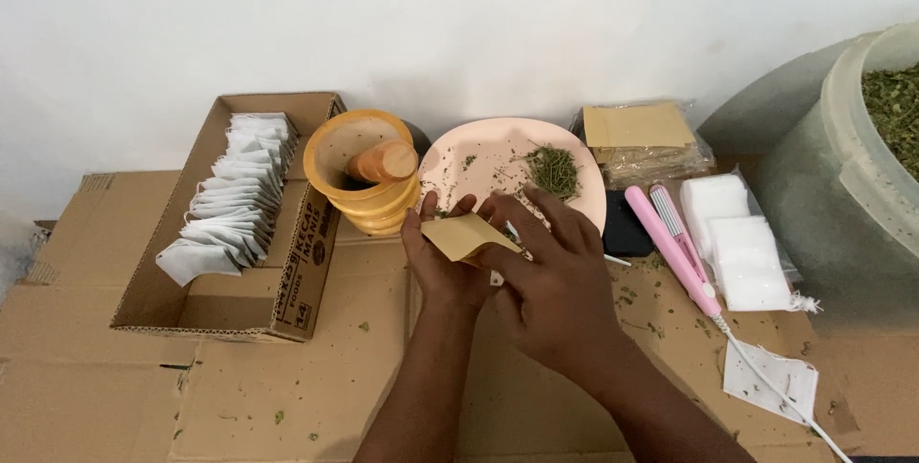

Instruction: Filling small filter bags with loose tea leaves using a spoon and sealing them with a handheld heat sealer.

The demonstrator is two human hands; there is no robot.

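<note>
Paper pouch (466,234), small and tan-brown, sits between both hands above the cardboard-covered work surface (287,386), just in front of the pink plate (584,190); it is flat, matt and roughly rectangular, with one corner jutting toward the left hand's wrist; its long axis runs slightly tilted, from lower left up toward the right, where its far edge disappears under the right hand's fingers. Left hand (442,262) lies palm up beneath the pouch, its fingers loosely curled upward around the near edge, cradling it; right hand (555,281) comes across from the right, fingers bent and closed on the pouch's right end, thumb tucked under so that its grip point cannot be seen. On the plate lies a small heap of dried green herb (555,169), with flakes scattered about; just left of the plate stands a wooden mortar with its pestle (371,171); further left an open cardboard box (230,262) holds a row of white filter bags (235,190); to the right lie a pink heat-sealing tool (675,245), a stack of tan pouches (639,128) and white pads (732,233).
</note>
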